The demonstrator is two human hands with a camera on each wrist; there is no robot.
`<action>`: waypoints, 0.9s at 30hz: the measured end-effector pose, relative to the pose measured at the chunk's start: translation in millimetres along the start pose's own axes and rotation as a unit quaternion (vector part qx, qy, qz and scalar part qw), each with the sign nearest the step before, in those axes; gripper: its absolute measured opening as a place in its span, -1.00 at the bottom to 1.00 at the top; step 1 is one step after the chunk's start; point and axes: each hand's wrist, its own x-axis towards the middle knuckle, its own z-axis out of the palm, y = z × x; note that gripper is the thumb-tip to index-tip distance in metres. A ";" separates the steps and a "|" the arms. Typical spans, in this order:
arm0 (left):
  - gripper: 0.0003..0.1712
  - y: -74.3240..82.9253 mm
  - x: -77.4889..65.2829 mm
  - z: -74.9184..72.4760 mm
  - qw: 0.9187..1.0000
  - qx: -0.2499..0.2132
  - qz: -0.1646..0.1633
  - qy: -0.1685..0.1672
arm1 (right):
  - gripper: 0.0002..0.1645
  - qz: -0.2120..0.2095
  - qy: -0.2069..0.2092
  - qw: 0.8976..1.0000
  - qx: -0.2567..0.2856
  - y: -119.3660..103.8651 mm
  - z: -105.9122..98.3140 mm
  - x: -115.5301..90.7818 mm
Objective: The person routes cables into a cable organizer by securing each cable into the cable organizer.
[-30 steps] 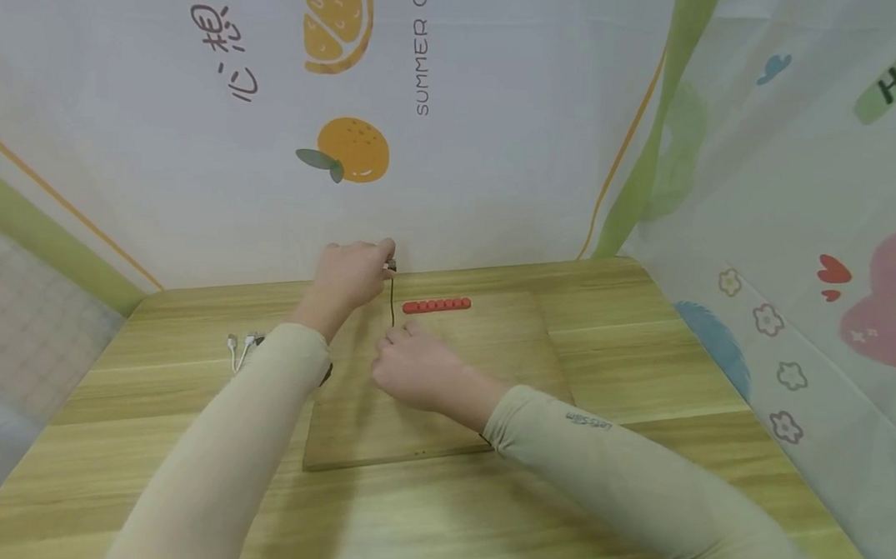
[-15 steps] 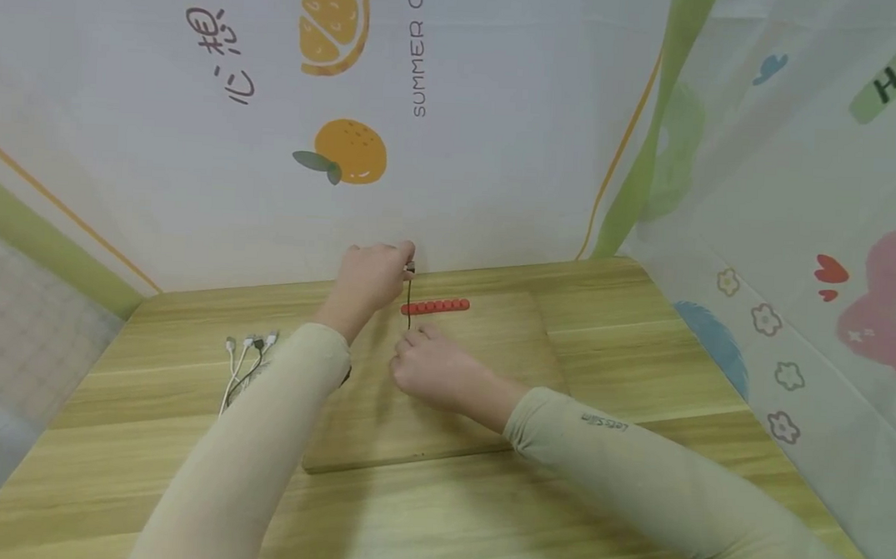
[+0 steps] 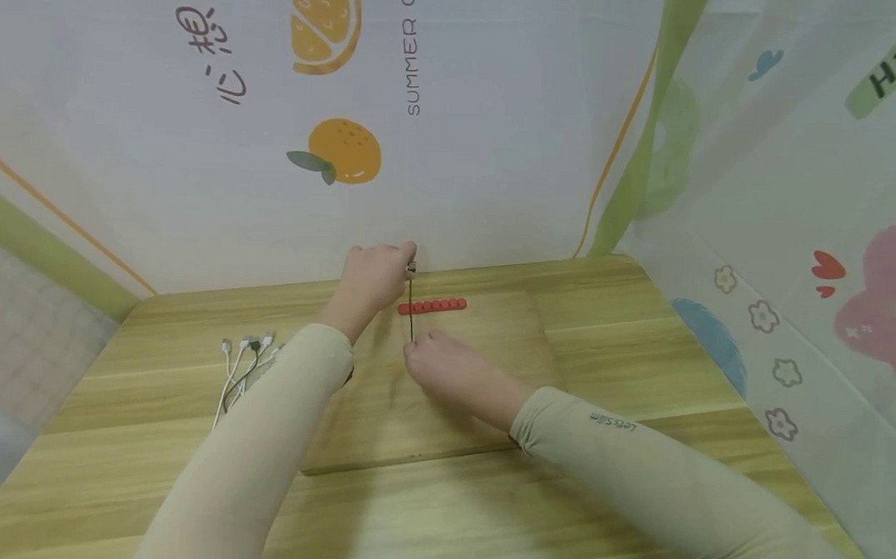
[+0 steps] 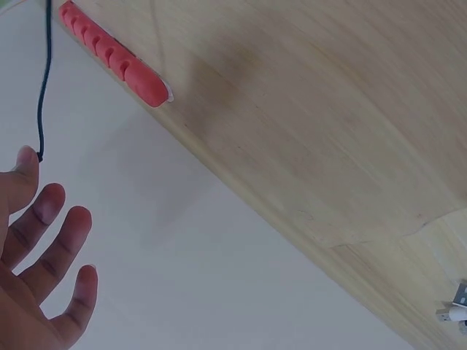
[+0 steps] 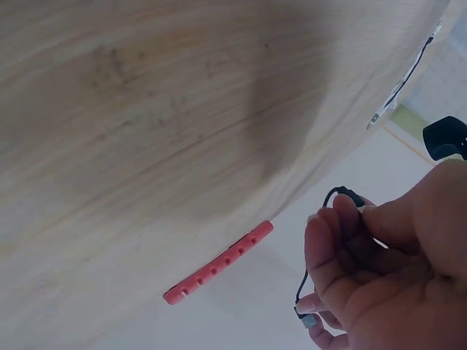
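A short black USB cable [image 3: 410, 319] is stretched between the two hands. The left hand [image 3: 373, 278], farther back, pinches its USB plug [image 5: 309, 319] between thumb and finger; the other fingers are spread in the left wrist view. Nearer the body, the right hand [image 3: 455, 371] pinches the other end, where a black connector [image 5: 350, 195] shows at thumb and fingertips. In the head view the cable crosses over the left end of a red cable holder [image 3: 439, 305], a strip with several slots. This holder lies along the far edge of a wooden board [image 3: 505, 340].
Several white cables [image 3: 228, 378] and a black one lie on the wooden table [image 3: 141, 433] left of the board, partly hidden by the left sleeve. Behind the table hangs a printed white curtain [image 3: 482, 189].
Both hands have moved right with the cable, bringing it from beside the red holder to over its left end. The right hand then draws slightly nearer, and more cable shows between the hands.
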 end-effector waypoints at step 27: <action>-0.75 -5.1 14.6 48.1 0.997 -0.036 -0.045 -0.051 | -0.78 0.156 -0.032 0.977 0.141 -3.2 9.2 0.3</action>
